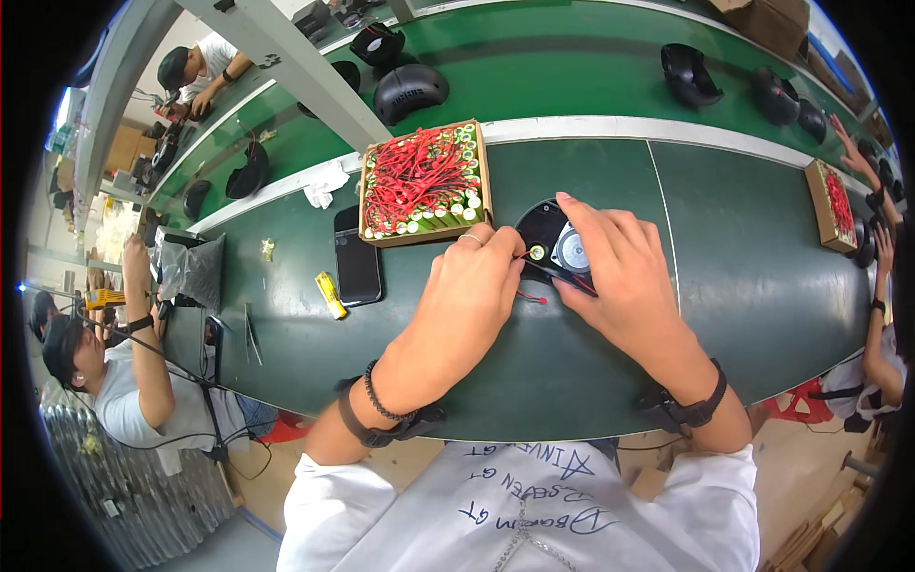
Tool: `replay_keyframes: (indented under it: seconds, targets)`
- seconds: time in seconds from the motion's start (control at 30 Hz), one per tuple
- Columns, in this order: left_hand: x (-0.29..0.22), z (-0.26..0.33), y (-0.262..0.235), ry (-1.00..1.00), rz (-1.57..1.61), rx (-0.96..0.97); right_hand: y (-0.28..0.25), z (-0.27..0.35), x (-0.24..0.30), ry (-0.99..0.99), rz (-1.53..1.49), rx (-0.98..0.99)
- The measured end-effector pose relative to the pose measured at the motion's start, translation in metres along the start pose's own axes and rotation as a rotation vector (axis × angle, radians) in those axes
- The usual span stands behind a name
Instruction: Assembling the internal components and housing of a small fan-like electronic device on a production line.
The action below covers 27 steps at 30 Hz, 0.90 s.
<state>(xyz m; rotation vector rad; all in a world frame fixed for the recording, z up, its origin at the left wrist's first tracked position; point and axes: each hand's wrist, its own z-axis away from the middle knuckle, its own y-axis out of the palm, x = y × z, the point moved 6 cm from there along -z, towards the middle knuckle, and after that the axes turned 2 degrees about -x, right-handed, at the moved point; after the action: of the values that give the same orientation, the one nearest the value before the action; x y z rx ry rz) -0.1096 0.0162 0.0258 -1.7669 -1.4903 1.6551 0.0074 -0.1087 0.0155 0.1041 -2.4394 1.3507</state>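
Observation:
A black rounded plastic shell [543, 227] with a round silver speaker [573, 252] in it lies on the dark green bench. My right hand [620, 276] rests over its right side and holds it. My left hand [472, 291] pinches a small green cylindrical part [537, 253] with red wires against the shell's lower left. A red wire end [531, 296] trails onto the bench below. Just behind my left hand stands a cardboard box [425, 181] packed with several green cylinders and red wires.
A black phone [357, 255] and a small yellow item [331, 294] lie left of the box. Black shells [410, 91] ride the green conveyor behind. Other people work at left and right; a second wire box [831, 203] stands far right.

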Motion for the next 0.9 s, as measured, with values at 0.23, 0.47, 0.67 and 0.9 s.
replay_keyframes:
  seconds: [0.23, 0.47, 0.67, 0.9]
  targets:
    - [-0.016, 0.002, 0.011, -0.111, -0.033, 0.022, 0.001, 0.006, -0.001, 0.04, 0.024, -0.031]
    - [-0.011, 0.023, 0.035, -0.282, 0.211, -0.151, 0.002, 0.008, -0.008, 0.099, -0.035, -0.072]
    - [-0.016, 0.035, 0.048, -0.173, -0.128, -0.239, 0.008, 0.011, -0.015, 0.103, -0.095, -0.074]
    - [-0.016, 0.035, 0.06, -0.057, -0.299, -0.207, 0.007, 0.009, -0.024, 0.11, -0.178, -0.1]
